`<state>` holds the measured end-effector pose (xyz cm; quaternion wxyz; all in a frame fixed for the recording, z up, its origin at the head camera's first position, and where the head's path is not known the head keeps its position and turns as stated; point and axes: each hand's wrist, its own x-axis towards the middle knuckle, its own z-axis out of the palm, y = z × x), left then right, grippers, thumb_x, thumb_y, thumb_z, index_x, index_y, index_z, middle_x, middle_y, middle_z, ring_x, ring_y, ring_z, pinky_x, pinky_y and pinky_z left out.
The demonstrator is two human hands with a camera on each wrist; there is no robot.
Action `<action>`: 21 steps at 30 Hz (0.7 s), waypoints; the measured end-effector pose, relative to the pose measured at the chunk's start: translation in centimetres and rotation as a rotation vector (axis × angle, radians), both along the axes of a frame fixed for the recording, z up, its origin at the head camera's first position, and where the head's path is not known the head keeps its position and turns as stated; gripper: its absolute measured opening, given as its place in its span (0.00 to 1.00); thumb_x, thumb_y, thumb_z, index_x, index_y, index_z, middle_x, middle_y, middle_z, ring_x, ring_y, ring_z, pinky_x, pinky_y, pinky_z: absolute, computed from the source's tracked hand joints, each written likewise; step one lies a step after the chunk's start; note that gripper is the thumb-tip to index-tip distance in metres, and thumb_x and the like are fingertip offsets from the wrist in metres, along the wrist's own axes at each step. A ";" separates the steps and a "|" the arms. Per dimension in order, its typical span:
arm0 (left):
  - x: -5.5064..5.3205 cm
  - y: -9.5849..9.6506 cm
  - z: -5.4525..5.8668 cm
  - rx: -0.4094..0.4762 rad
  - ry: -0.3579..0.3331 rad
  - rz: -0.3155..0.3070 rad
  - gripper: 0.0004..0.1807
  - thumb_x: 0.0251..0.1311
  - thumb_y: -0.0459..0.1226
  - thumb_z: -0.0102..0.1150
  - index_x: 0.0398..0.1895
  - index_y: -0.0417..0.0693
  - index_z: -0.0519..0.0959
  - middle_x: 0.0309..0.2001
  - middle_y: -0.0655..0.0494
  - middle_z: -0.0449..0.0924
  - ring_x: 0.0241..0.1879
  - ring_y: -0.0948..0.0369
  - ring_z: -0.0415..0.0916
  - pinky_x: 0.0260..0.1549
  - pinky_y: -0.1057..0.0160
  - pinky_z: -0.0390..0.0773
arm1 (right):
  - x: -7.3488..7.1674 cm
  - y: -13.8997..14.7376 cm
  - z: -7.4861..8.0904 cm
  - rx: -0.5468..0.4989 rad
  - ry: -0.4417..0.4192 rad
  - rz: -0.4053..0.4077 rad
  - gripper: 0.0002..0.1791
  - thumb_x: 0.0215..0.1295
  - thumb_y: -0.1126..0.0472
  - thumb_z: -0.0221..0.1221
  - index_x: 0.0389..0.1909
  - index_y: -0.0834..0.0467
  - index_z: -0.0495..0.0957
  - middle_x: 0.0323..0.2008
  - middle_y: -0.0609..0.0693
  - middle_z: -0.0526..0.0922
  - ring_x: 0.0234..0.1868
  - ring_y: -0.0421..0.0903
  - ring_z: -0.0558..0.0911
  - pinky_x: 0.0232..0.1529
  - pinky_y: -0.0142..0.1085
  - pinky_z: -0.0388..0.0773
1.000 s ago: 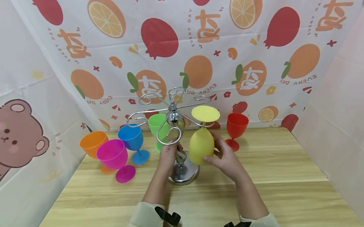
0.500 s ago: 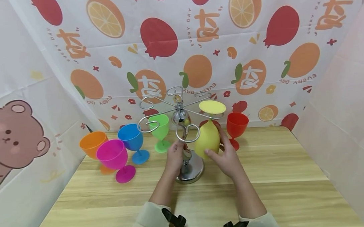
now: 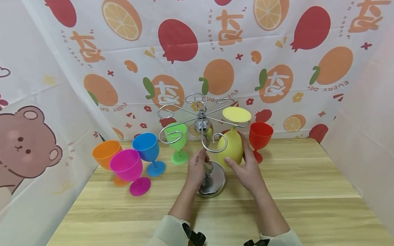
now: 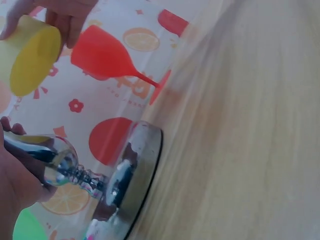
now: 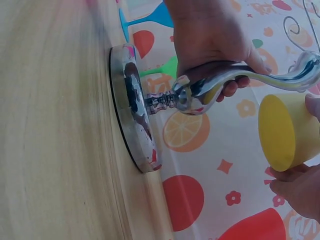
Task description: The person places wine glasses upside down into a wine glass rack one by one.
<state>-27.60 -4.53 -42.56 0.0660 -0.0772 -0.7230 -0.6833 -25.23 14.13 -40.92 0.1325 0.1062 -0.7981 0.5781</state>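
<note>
My left hand (image 3: 196, 170) grips the curved stem of a shiny metal goblet rack (image 3: 213, 185), just above its round base. Wire arms with curled ends spread from the rack's top. My right hand (image 3: 249, 172) holds a yellow goblet (image 3: 232, 149) upside down by its bowl, thumb at the near side. The goblet's flat foot lies above one right-hand wire arm, its stem in or beside the curl; which one is hidden. Seen from the right wrist, the open rim of the yellow goblet (image 5: 276, 132) hangs clear of the tabletop.
A red goblet (image 3: 260, 135) stands close behind my right hand. To the left stand orange (image 3: 106, 155), magenta (image 3: 126, 165), blue (image 3: 147, 148) and green (image 3: 177, 140) goblets. A fruit-printed cloth hangs behind the wooden table (image 3: 301, 206).
My left hand and the rack have shifted right, and the wire arms have turned or tilted. My right hand has moved the yellow goblet right and farther away. The view has shifted slightly.
</note>
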 end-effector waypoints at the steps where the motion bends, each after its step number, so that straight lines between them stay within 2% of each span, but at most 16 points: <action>1: -0.1 0.0 -0.1 -0.022 0.012 0.001 0.26 0.78 0.43 0.37 0.34 0.25 0.71 0.36 0.29 0.74 0.35 0.47 0.73 0.33 0.66 0.70 | -0.1 0.0 -0.2 0.001 0.006 -0.005 0.51 0.60 0.50 0.68 0.76 0.31 0.45 0.74 0.41 0.57 0.73 0.48 0.61 0.65 0.49 0.70; 5: -1.4 -0.1 -1.7 -0.064 0.036 0.003 0.25 0.79 0.41 0.35 0.35 0.26 0.73 0.37 0.28 0.75 0.39 0.40 0.74 0.33 0.67 0.71 | -0.2 0.1 -0.4 0.007 0.014 -0.012 0.51 0.59 0.46 0.67 0.75 0.29 0.44 0.74 0.39 0.57 0.73 0.48 0.62 0.65 0.49 0.70; 9: -2.4 -0.1 -3.1 -0.090 0.063 0.010 0.24 0.79 0.41 0.34 0.35 0.29 0.74 0.36 0.31 0.77 0.39 0.41 0.75 0.33 0.66 0.71 | -0.1 0.1 -0.3 0.003 -0.009 -0.019 0.51 0.60 0.44 0.66 0.76 0.31 0.43 0.75 0.41 0.55 0.72 0.50 0.62 0.65 0.50 0.69; 17: -2.4 0.0 -3.2 -0.108 0.089 0.026 0.25 0.78 0.48 0.36 0.32 0.39 0.75 0.33 0.43 0.77 0.35 0.54 0.73 0.33 0.63 0.72 | 0.2 0.2 -0.2 -0.003 -0.059 -0.025 0.52 0.60 0.43 0.66 0.77 0.34 0.41 0.76 0.43 0.53 0.73 0.52 0.62 0.66 0.50 0.69; 21: -2.2 -0.2 -3.2 -0.129 0.111 0.031 0.26 0.77 0.50 0.35 0.31 0.40 0.74 0.32 0.45 0.77 0.34 0.58 0.72 0.33 0.64 0.72 | 0.2 0.1 -0.2 -0.005 -0.060 -0.018 0.52 0.60 0.43 0.66 0.77 0.35 0.41 0.76 0.43 0.53 0.73 0.52 0.62 0.67 0.50 0.68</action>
